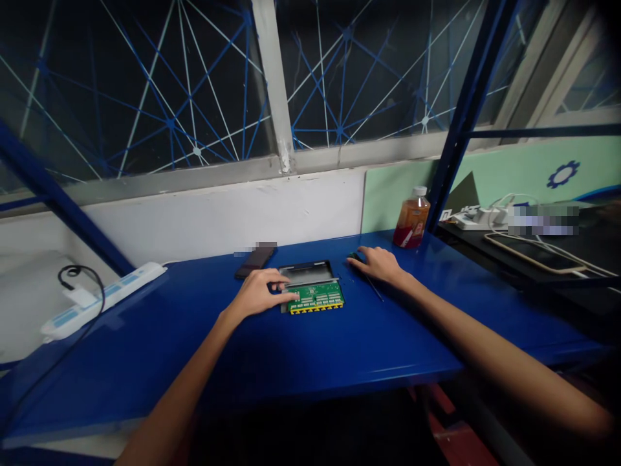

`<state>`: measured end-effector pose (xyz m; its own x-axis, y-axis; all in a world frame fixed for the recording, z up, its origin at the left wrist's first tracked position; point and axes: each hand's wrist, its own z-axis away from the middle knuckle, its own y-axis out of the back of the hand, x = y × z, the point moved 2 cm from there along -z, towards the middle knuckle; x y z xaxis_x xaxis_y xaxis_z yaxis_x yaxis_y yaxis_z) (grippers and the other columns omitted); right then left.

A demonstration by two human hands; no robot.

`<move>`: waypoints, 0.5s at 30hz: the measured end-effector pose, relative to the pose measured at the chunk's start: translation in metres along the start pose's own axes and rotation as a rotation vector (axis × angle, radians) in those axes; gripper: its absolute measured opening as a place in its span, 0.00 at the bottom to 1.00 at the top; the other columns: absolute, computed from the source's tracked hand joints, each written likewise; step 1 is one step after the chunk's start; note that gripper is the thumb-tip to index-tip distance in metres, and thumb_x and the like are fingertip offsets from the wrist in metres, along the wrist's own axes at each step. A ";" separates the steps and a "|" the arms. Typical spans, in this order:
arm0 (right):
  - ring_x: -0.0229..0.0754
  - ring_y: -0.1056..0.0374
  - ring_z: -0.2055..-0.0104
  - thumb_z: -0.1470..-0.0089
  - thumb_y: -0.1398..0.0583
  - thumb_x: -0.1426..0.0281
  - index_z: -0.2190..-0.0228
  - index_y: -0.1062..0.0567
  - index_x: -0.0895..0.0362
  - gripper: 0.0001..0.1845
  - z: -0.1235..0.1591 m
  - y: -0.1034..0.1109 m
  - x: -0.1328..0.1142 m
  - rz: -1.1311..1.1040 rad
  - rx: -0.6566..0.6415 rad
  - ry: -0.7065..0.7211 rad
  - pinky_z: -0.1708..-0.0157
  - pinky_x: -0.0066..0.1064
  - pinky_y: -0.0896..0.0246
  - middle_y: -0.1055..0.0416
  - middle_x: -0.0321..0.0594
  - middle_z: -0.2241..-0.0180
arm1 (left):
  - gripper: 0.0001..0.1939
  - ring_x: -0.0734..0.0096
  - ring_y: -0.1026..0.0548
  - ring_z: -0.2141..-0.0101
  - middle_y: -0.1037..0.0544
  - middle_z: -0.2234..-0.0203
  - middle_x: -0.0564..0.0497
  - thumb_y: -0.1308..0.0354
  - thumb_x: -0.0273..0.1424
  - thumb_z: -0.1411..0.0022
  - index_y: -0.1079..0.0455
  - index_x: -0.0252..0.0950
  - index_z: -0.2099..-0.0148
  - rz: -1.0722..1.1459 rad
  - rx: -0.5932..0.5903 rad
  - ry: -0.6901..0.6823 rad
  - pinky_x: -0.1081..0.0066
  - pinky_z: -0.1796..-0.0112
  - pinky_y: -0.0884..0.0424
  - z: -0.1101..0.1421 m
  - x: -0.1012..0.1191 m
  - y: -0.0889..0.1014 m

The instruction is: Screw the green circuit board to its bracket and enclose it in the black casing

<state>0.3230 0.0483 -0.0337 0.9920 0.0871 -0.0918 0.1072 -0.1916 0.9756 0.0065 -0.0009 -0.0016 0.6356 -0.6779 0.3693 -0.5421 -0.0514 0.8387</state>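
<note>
My left hand (257,292) grips the left end of a green circuit board (317,294), with its thumb on the board and its fingers by the case. Yellow blocks run along the board's front edge. Behind the board is a dark, shallow case (308,272). To the right, my right hand (379,264) rests low over the table with its fingers closed round the dark handle of a screwdriver (375,289). Its thin shaft points toward the front of the table. Tiny specks, perhaps screws, lie between the case and my right hand.
A dark phone (256,260) lies behind my left hand. At the back right stands a bottle (411,219) of reddish drink. A white power strip (104,301) with a black cable crosses the left side of the blue table (320,356). Another phone (533,252) and cables lie on the dark right-hand surface.
</note>
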 end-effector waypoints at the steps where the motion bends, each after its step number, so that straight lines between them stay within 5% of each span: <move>1: 0.54 0.28 0.63 0.44 0.54 0.44 0.53 0.28 0.58 0.35 0.001 0.004 0.000 0.011 0.044 -0.021 0.69 0.36 0.41 0.25 0.54 0.65 | 0.20 0.73 0.32 0.76 0.25 0.75 0.51 0.36 0.46 0.50 0.22 0.36 0.62 0.013 -0.005 0.017 0.72 0.72 0.37 0.003 -0.004 0.000; 7: 0.49 0.29 0.70 0.43 0.53 0.45 0.57 0.25 0.57 0.32 0.013 0.032 -0.009 -0.092 0.373 -0.037 0.72 0.33 0.45 0.25 0.46 0.76 | 0.27 0.74 0.35 0.76 0.27 0.75 0.53 0.34 0.48 0.56 0.23 0.38 0.56 0.014 -0.100 0.082 0.72 0.73 0.39 0.011 -0.015 -0.003; 10: 0.44 0.30 0.73 0.44 0.50 0.47 0.64 0.23 0.57 0.29 0.023 0.037 -0.025 -0.220 0.331 0.128 0.73 0.32 0.47 0.26 0.42 0.77 | 0.28 0.72 0.34 0.76 0.27 0.75 0.52 0.34 0.50 0.57 0.23 0.39 0.56 -0.008 -0.131 0.095 0.72 0.73 0.40 0.011 -0.013 -0.004; 15: 0.39 0.33 0.74 0.47 0.46 0.45 0.71 0.22 0.55 0.27 0.038 0.036 -0.051 -0.285 0.087 0.456 0.73 0.30 0.48 0.26 0.39 0.77 | 0.30 0.70 0.31 0.74 0.26 0.75 0.53 0.34 0.52 0.58 0.23 0.40 0.55 -0.042 -0.152 0.123 0.73 0.73 0.42 0.012 -0.007 -0.004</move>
<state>0.2793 0.0000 -0.0016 0.7948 0.5592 -0.2355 0.3920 -0.1769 0.9028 -0.0024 -0.0048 -0.0129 0.7238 -0.5821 0.3706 -0.4300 0.0396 0.9020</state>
